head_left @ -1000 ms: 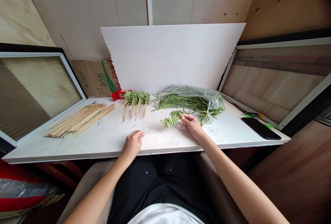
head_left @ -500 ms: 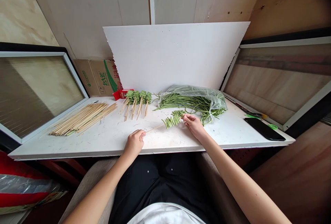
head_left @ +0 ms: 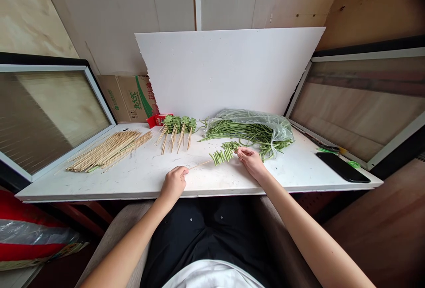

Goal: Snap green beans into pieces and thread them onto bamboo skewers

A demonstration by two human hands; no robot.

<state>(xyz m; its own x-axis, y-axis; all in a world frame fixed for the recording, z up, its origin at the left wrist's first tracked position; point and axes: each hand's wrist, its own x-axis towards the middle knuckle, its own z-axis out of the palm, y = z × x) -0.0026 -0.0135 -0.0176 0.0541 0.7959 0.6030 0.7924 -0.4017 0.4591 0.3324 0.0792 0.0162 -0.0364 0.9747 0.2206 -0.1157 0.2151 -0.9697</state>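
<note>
My left hand (head_left: 174, 183) is closed around the bare end of a bamboo skewer (head_left: 201, 164), held at a slant just above the table. Short pieces of green long bean (head_left: 222, 157) are threaded crosswise on its upper part. At the far end, my right hand (head_left: 250, 161) is closed, thumb and fingers pinched on a bean piece at the tip; the fingers partly hide it. A small pile of cut bean pieces (head_left: 231, 145) lies just behind. Whole long beans (head_left: 237, 130) fill a clear plastic bag (head_left: 282, 133) behind my right hand.
Loose bamboo skewers (head_left: 108, 150) lie in a heap at the left. Several finished bean skewers (head_left: 179, 125) are stacked at the back, beside a red packet (head_left: 155, 121) and a cardboard box (head_left: 128, 97). A black phone (head_left: 342, 167) rests by the right edge; a white board (head_left: 229, 71) stands behind.
The whole view has shifted slightly to the right. Both hands keep their hold and nearly the same place on the bean skewer.
</note>
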